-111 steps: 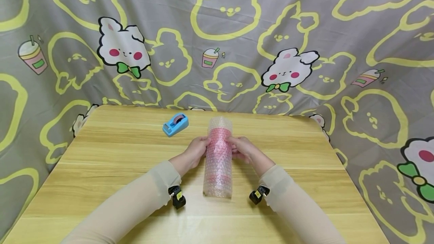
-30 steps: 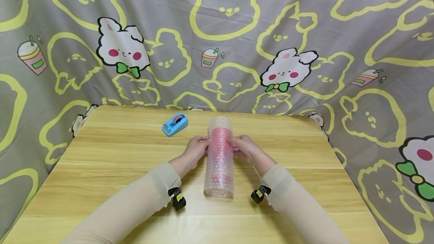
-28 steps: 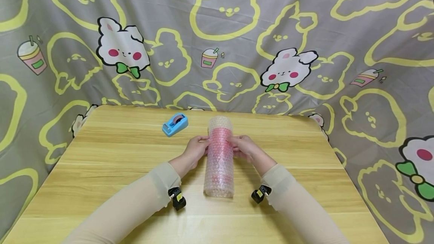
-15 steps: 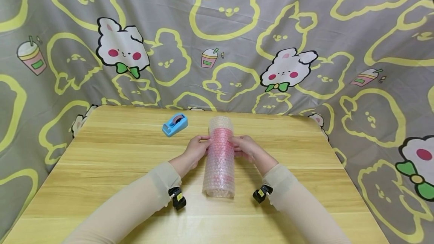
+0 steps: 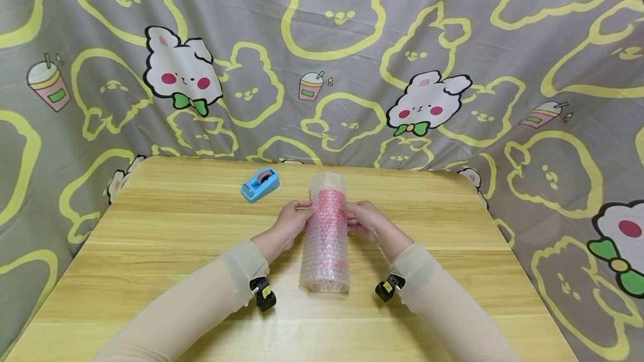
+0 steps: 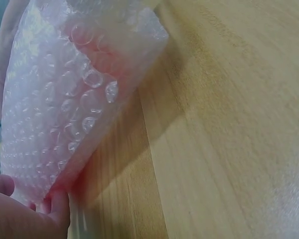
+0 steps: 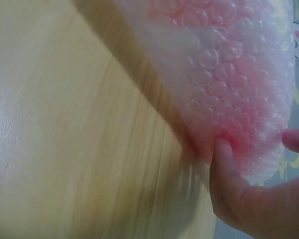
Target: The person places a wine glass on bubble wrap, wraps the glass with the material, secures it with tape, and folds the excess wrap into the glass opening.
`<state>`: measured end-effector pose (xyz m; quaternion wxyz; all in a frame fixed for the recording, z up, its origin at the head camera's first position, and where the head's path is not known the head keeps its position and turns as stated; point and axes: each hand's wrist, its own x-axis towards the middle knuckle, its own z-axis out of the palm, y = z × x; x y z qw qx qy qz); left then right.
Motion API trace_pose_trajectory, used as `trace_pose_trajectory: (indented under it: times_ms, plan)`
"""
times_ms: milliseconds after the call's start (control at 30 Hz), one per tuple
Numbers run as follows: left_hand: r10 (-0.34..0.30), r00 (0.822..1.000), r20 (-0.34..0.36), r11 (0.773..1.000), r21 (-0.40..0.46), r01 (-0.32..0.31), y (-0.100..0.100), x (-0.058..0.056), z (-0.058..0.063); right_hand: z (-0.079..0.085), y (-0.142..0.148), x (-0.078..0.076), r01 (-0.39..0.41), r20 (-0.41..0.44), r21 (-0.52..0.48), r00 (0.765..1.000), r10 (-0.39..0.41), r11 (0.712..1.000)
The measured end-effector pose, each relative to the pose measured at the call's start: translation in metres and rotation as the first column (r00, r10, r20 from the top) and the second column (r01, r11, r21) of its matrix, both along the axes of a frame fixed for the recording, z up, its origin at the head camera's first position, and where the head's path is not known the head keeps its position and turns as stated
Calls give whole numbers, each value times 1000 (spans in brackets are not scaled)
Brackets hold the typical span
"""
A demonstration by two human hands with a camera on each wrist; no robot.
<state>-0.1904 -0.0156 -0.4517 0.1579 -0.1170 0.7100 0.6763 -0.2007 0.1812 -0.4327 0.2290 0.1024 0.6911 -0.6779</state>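
Note:
A long cylinder in clear bubble wrap (image 5: pixel 327 250) lies on the table, pointing away from me, with something pink and red showing through the layers. My left hand (image 5: pixel 289 224) grips its left side, thumb on top and fingers lower down. On the opposite side, my right hand (image 5: pixel 366 220) holds it with the thumb over the wrap. The left wrist view shows the fingertips (image 6: pixel 61 211) tucked at the lower edge of the bubble wrap (image 6: pixel 45 109). In the right wrist view, a fingertip (image 7: pixel 223 149) presses into the plastic bubbles. The wrapped object's own shape is hidden.
A blue tape dispenser (image 5: pixel 260 185) with a roll of tape stands behind my left hand. The wooden table (image 5: pixel 432 228) ends at a grey curtain (image 5: pixel 352 71) with cartoon prints at the back and sides. Both wrists carry small black cameras (image 5: pixel 387 287).
The bubble-wrapped cylinder has turned slightly between my hands, and its near end looks wider and looser. My right hand has shifted a little to the right; the left has barely moved.

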Motion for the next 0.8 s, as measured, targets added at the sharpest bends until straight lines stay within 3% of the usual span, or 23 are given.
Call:
trace_pose_trajectory:
  times_ms: [367, 800]
  plan:
    - [-28, 1000, -13, 998, -50, 28, 1, 2, 1, -2, 0, -1, 39, 18, -17, 999, -39, 999]
    - [-38, 999, -14, 997, -62, 37, 0, 2, -1, -6, 0, -2, 6, 7, 28, 1000, -6, 1000]
